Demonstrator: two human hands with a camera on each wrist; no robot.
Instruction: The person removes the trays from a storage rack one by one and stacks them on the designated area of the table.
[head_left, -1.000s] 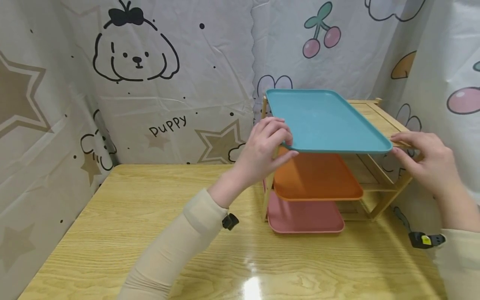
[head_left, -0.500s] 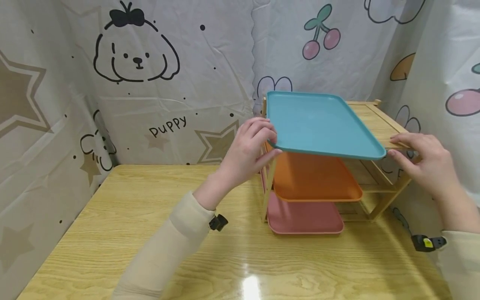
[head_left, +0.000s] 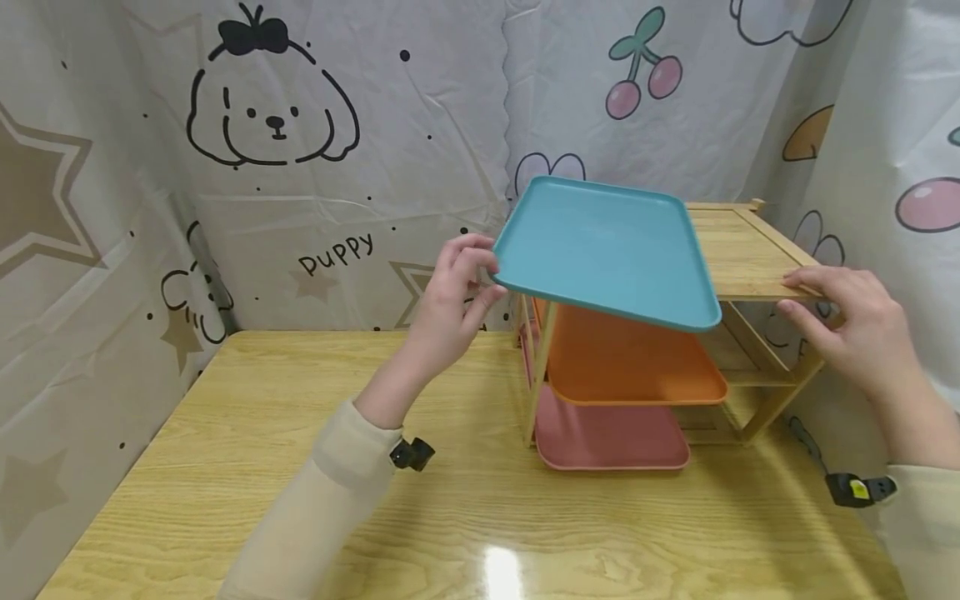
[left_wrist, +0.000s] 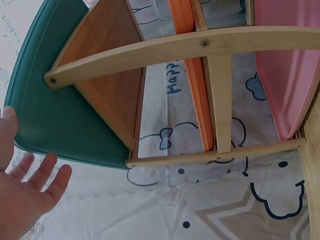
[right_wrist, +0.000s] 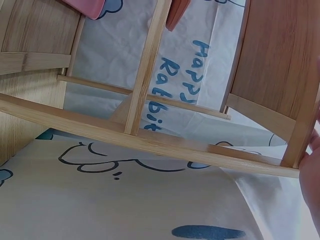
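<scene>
At the left, our left grip point(head_left: 457, 292) was clamped on the near left corner of the blue tray point(head_left: 607, 254), thumb under the rim. That tray lay askew over the top of the wooden rack point(head_left: 750, 258), jutting past its front and left edges. Below it, we had the orange tray point(head_left: 637, 367) on the middle level and the pink tray point(head_left: 611, 437) lowest, toward the desk's point(head_left: 300, 458) far right corner. Our right grip point(head_left: 858, 321) pinched the rack top's near right corner.

white cloth point(head_left: 435, 125): "puppy" point(head_left: 335, 254) | white cloth, right wrist view: "Happy Rabbit" point(right_wrist: 175, 86)
</scene>
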